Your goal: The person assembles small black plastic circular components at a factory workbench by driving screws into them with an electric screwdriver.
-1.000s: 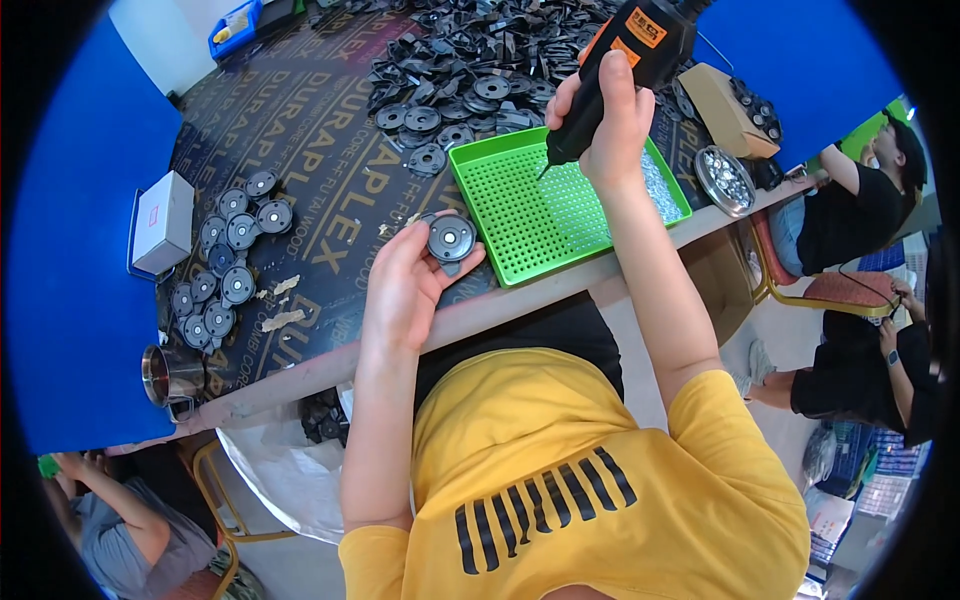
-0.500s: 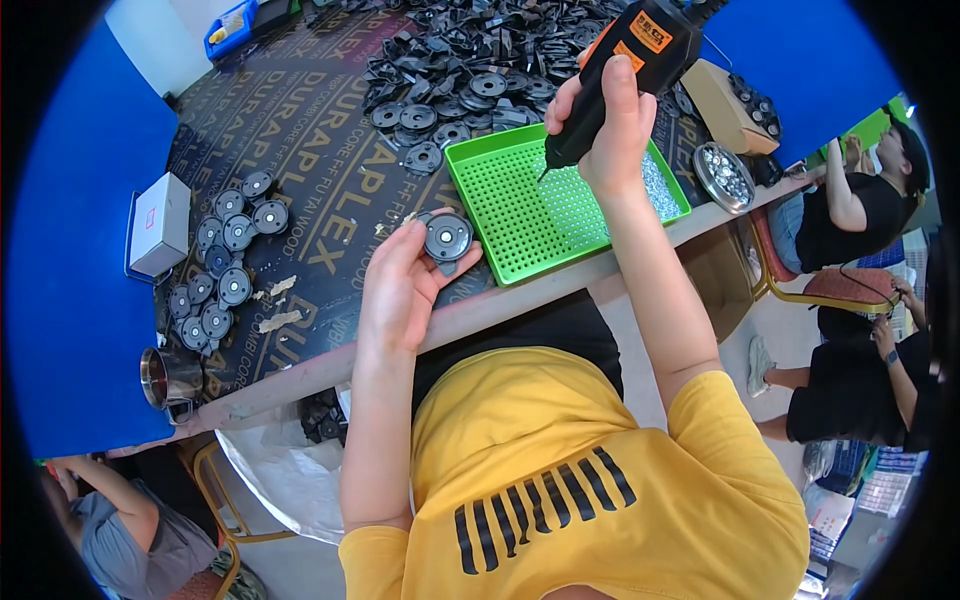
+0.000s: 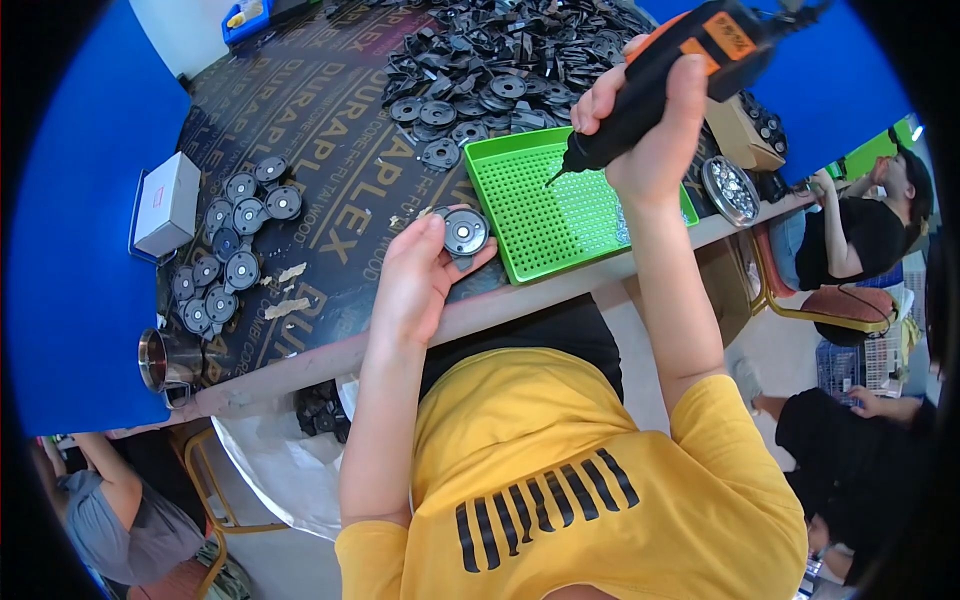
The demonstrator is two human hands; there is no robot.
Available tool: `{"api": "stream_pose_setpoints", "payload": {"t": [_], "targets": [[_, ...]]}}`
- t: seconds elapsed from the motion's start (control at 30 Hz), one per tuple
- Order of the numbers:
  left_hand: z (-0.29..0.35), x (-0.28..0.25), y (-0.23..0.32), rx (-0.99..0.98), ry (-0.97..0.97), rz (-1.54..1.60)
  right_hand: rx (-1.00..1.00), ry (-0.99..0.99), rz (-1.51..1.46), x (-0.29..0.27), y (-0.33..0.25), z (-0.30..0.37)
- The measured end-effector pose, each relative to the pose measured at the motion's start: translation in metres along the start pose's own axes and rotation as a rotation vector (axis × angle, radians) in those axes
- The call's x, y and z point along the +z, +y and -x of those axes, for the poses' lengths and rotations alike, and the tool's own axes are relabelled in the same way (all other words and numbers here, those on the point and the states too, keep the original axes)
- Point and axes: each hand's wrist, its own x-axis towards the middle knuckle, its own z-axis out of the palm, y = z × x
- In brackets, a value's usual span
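My left hand [image 3: 408, 275] is closed around the edge of a round black plastic part [image 3: 465, 230], its face turned up and a bright metal spot at its centre. The part sits just past the table's front edge, beside a green perforated tray [image 3: 520, 272]. In my right hand [image 3: 652, 150] is a black and orange electric screwdriver [image 3: 620, 120], tilted so its thin bit points down and left over the tray. The bit's tip is apart from the part. Small shiny pieces, too fine to make out, lie in the tray's right side, partly hidden by my right wrist.
A heap of black parts [image 3: 510, 50] covers the far table. Several round parts [image 3: 248, 215] are grouped at left, near a white box [image 3: 167, 205] and a metal cup [image 3: 170, 360]. At right are a round dish of shiny pieces [image 3: 730, 190] and a cardboard box [image 3: 742, 135]. Other people sit on both sides.
The screwdriver has tilted flatter, and its tip has shifted a little left relative to the tray. My left hand still holds the round part. The whole view has shifted slightly.
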Motion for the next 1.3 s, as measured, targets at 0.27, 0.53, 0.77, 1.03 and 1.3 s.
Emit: {"api": "stream_pose_setpoints", "payload": {"t": [0.27, 0.53, 0.77, 1.03, 1.3], "targets": [[-0.001, 0.000, 0.000, -0.009, -0.034, 0.022, 0.204, -0.230, 0.026, 0.057, -0.014, 0.036], [0.002, 0.001, 0.003, -0.021, -0.018, 0.021, 0.229, -0.302, 0.044, 0.067, -0.001, 0.040], [0.001, 0.002, 0.003, -0.033, -0.020, 0.030, 0.233, -0.304, 0.042, 0.067, 0.004, 0.042], [0.000, 0.002, 0.004, -0.022, -0.011, -0.024, 0.196, -0.366, 0.055, 0.069, 0.004, 0.046], [0.002, 0.005, 0.003, -0.006, 0.026, -0.064, 0.206, -0.379, 0.027, 0.065, 0.009, 0.054]]}}
